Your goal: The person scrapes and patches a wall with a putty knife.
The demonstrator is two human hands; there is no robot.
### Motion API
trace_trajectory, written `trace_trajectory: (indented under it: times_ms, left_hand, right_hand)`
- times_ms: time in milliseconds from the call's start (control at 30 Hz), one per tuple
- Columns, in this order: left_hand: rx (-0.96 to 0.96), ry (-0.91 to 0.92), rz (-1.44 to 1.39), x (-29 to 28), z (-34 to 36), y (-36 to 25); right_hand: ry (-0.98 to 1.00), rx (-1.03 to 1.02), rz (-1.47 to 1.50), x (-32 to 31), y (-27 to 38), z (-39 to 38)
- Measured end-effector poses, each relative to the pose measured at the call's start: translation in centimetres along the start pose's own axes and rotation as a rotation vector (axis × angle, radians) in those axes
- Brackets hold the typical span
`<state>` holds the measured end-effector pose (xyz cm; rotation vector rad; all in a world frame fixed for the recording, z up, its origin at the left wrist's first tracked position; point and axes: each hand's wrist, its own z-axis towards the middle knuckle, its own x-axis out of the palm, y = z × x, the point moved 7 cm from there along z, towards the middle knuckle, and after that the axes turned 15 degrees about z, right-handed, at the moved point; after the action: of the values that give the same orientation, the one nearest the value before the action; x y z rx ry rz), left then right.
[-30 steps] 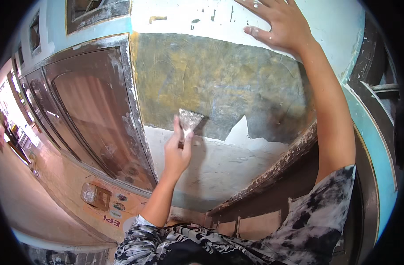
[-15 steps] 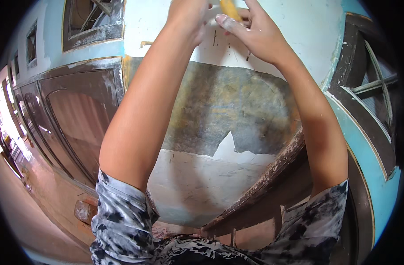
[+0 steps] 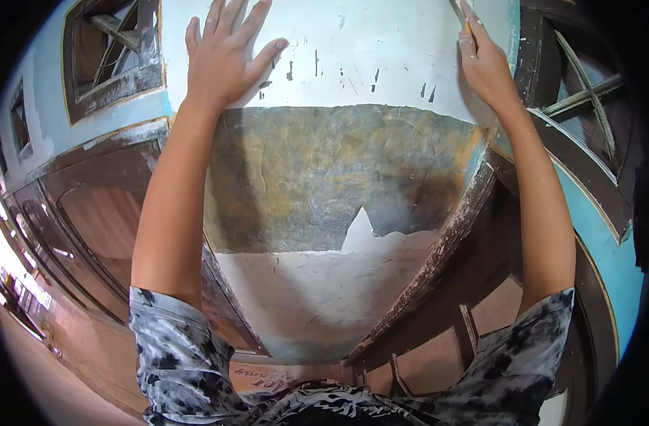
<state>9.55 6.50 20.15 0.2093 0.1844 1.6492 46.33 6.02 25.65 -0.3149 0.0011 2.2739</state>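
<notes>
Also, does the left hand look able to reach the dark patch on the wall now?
Probably yes: the left hand looks empty, spread over the white wall just above the dark patch, and nothing visible stands between them.

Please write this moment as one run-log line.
left hand: open, at white wall | right hand: holds tool, partly out of view | dark patch: below both hands

Panelled doors [image 3: 106,224] and windows [image 3: 116,34] suggest a house.

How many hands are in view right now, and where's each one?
2: the left hand, spread at the white upper wall left of centre, and the right hand, at upper right, holding a partly hidden tool. No others show.
</notes>
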Motion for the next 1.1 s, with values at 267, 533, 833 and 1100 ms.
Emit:
trace_trajectory:
  times_ms: [267, 533, 833, 1100]
  left_hand:
    - [0.026, -0.162, -0.029, 0.0, -0.7, -0.1]
    - [0.023, -0.229, -0.037, 1.4, -1.2, 0.7]
    - [-0.015, -0.186, -0.056, 1.9, -1.2, 0.5]
    - [-0.022, -0.188, -0.059, 1.6, -1.5, 0.6]
  right_hand:
    - [0.069, 0.088, 0.053, 0.2, 2.1, 3.9]
    - [-0.027, -0.273, -0.008, 0.7, 1.4, 3.9]
    - [-0.142, -0.024, -0.096, 0.5, 0.4, 7.0]
    - [-0.186, 0.232, 0.013, 0.3, 1.2, 7.2]
